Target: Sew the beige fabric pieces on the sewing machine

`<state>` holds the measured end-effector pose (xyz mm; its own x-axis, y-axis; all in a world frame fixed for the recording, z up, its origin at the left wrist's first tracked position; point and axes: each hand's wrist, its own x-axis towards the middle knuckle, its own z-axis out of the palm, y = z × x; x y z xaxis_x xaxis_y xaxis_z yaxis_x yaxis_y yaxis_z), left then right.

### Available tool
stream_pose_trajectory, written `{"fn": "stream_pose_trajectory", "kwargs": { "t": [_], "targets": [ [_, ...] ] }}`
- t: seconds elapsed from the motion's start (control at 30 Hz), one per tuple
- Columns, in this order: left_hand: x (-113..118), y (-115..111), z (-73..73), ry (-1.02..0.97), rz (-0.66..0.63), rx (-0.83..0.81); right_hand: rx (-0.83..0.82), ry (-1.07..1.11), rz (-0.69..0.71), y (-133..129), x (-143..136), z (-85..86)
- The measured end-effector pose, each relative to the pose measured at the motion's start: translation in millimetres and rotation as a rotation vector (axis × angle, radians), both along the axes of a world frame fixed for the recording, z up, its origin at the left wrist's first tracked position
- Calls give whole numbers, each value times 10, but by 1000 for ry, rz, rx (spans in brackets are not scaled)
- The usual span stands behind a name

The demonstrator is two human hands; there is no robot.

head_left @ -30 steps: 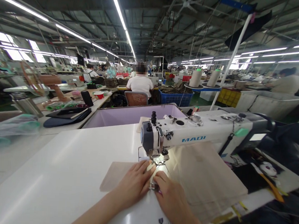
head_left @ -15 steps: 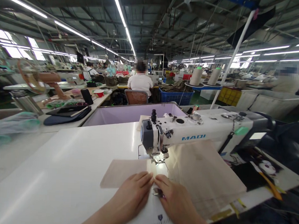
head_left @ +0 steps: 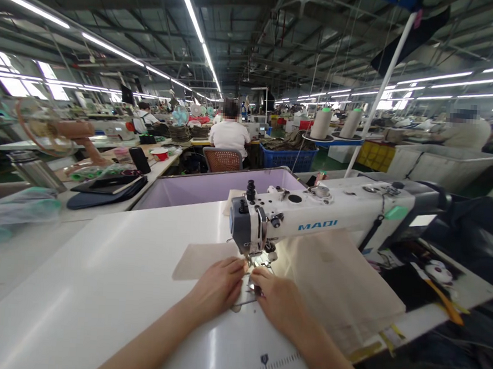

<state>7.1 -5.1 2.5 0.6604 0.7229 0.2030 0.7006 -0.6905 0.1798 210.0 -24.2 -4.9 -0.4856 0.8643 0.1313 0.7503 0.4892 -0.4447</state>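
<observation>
Closure of the left hand point(head_left: 219, 286) and right hand point(head_left: 279, 298) near the sewing machine point(head_left: 311, 216) could not be determined; flat beige fabric point(head_left: 200, 259) was partly hidden.

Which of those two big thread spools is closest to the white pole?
The right-hand spool. It stands close beside the white pole, while the left-hand spool is farther away, on the other side of it.

Long tube lights point(head_left: 193, 11) run beneath a dark, beamed roof point(head_left: 115, 9), with windows point(head_left: 13, 85) on both sides (their panes glare nearly white). Farther back, a brown woven-backed chair point(head_left: 222, 159) stands near a blue basket point(head_left: 287, 160), and green floor point(head_left: 324, 159) shows between the furniture
</observation>
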Motion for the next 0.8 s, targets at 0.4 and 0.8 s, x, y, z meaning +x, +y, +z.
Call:
{"fn": "stream_pose_trajectory", "kwargs": {
  "t": [0.4,0.8],
  "targets": [
    [-51,15,-114,21,83,97,-46,69,-64,-215,19,-105],
    [-80,30,-202,97,83,87,-85,101,-65,-232,45,-61]
  ]
}}
